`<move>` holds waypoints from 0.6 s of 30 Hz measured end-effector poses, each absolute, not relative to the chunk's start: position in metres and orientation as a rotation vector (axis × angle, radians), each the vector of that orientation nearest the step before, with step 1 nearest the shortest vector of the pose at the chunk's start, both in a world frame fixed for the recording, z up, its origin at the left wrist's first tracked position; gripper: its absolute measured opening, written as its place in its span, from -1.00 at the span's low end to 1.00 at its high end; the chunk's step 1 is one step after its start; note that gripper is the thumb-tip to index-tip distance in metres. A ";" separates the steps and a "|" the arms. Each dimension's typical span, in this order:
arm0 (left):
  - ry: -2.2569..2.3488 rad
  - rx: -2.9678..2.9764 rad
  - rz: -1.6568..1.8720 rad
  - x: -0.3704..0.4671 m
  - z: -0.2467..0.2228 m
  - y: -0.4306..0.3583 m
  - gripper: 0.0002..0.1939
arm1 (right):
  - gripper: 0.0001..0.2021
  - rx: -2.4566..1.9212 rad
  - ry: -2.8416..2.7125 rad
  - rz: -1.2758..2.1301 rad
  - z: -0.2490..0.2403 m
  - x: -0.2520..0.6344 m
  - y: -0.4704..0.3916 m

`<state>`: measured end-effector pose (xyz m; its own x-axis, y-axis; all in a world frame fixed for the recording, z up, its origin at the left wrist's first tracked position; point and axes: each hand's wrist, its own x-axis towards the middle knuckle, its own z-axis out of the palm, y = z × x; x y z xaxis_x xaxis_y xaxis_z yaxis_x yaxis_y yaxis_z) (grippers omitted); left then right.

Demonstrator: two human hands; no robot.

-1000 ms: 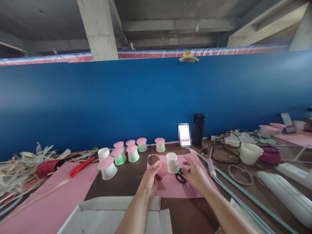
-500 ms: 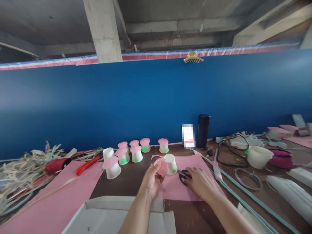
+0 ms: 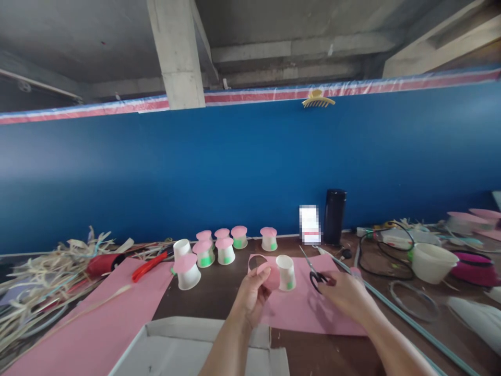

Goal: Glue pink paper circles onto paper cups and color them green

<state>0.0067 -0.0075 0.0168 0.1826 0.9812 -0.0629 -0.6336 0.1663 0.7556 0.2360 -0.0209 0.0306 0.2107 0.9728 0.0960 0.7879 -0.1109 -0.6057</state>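
A pink disc (image 3: 273,277) is hovering over a pink sheet (image 3: 300,316), just beside a white cup (image 3: 286,274); the fingers of the left hand (image 3: 251,294) are pinching it, those of the right hand (image 3: 345,290) gripping scissors (image 3: 313,272). This cup is standing bare-topped; farther out on the desk (image 3: 207,296), several pink-topped cups (image 3: 225,255) are apparently standing done.

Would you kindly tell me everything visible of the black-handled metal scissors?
The black-handled scissors have looped, plastic-looking handles and thin, silvery, metal-looking blades. The bare right hand holds them by the handles, partly hiding these, apparently raised above the pink paper sheet. The blades point forward and leftward; whether fully shut is unclear.
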 end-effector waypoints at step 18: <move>0.356 0.744 1.104 0.006 0.025 -0.021 -0.70 | -0.50 -0.916 -0.994 1.793 0.034 0.175 -0.047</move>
<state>0.0063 -0.0211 0.0249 0.4273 0.8990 0.0958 -0.6732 0.2457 0.6974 0.1752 -0.0471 0.0337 -0.3540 0.9171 -0.1832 -0.3308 -0.3060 -0.8927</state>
